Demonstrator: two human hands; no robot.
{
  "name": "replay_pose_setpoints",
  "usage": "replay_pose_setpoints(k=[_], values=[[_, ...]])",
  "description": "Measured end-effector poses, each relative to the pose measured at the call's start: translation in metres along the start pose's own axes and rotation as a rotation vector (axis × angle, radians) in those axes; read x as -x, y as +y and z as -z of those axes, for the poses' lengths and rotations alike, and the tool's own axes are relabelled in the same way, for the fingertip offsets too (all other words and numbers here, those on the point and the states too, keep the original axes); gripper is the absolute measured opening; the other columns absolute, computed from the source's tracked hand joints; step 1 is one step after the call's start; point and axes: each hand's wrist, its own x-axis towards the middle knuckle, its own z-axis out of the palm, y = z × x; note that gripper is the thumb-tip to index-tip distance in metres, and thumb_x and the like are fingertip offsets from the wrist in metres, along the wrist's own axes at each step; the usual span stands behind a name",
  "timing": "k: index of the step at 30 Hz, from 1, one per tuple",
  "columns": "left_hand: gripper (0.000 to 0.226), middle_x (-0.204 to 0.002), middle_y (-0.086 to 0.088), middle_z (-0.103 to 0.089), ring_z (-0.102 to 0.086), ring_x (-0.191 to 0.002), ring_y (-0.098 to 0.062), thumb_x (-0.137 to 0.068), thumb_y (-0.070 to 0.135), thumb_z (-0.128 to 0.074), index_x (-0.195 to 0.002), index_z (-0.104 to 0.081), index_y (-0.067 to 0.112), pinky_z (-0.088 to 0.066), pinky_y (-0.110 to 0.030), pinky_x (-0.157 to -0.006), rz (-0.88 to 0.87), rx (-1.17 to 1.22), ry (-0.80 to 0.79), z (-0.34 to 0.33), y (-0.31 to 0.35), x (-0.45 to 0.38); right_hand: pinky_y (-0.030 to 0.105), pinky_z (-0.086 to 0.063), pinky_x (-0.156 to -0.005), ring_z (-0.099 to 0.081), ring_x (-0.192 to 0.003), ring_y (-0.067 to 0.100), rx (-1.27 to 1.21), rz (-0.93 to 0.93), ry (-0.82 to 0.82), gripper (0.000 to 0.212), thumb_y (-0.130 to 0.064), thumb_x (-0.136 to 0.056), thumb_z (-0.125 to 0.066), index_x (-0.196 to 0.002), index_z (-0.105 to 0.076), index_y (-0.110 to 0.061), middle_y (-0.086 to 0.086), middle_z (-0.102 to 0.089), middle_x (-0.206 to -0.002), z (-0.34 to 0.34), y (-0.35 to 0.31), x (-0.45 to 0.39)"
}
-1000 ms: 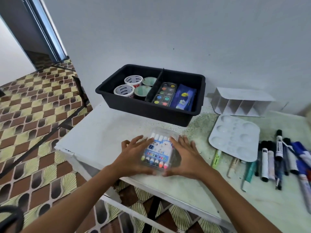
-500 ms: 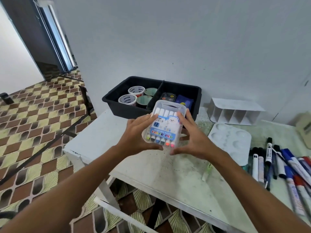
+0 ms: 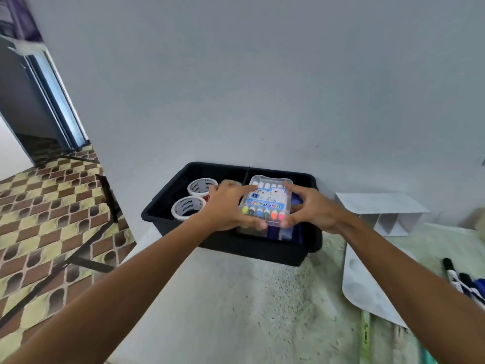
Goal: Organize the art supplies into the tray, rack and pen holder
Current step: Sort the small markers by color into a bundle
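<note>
Black tray, rectangular, set at far left end of white table, against wall. Split by central divider into left and right compartments.

Left compartment: two white tape rolls, printed lettering on top faces, one nearer, one farther; further contents hidden behind left hand.

Right compartment: blue item visible at near right corner, mostly covered by pen case; kind not discernible.

Colour pen case: clear plastic, rounded corners, moulded handle end facing wall. Blue and white label with cartoon bear, "12" and "COLOR PEN" in mixed colours. White pen barrels toward wall, coloured caps toward viewer: yellow, black, blue, green, orange, pink. Position: over right compartment, at or just within rim height, tilted slightly; contact with items beneath not discernible.

Left hand: gripping case's left edge, fingers along far side, thumb curled at near corner.

Right hand: gripping case's right edge, fingers bent, thumb at near corner.

White divided rack: right of tray, slots open toward viewer.

White paint palette: flat on table, right side.

Markers: at right edge, partly cut off.
</note>
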Motion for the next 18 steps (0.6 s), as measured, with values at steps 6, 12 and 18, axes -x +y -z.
replay_pose_setpoints(k=[6,12,18], values=[[0.103,-0.134,-0.004,-0.043,-0.027,-0.126,-0.023,-0.06,0.089,-0.049,-0.142,-0.04,0.027,-0.023,-0.048,-0.106,-0.126,-0.31,-0.111,-0.013,-0.022,-0.028,0.045,-0.053,-0.092,-0.067,-0.105,0.027,-0.057,-0.118,0.009,0.112,0.012,-0.053,-0.085,-0.148,-0.029,-0.007,0.008,-0.057,-0.13,-0.003,0.024,-0.036],[0.095,-0.154,0.003,-0.029,-0.005,-0.145,-0.021,-0.068,0.082,-0.053,-0.143,-0.041,0.025,-0.004,-0.056,-0.113,-0.246,-0.229,-0.271,-0.016,-0.04,-0.041,0.03,-0.053,-0.091,-0.064,-0.109,0.02,0.075,-0.156,-0.005,0.114,0.0,-0.054,-0.09,-0.149,-0.029,-0.013,0.005,-0.053,-0.134,-0.012,0.028,-0.047],[0.071,-0.148,0.01,-0.04,-0.011,-0.146,-0.012,-0.08,0.074,-0.042,-0.135,-0.052,0.029,0.011,-0.058,-0.114,-0.309,-0.117,-0.315,-0.013,-0.044,-0.043,0.034,-0.038,-0.109,-0.05,-0.123,0.011,0.407,-0.137,-0.055,0.089,-0.056,-0.069,-0.077,-0.144,-0.044,-0.02,-0.006,-0.046,-0.143,-0.012,0.026,-0.058]])
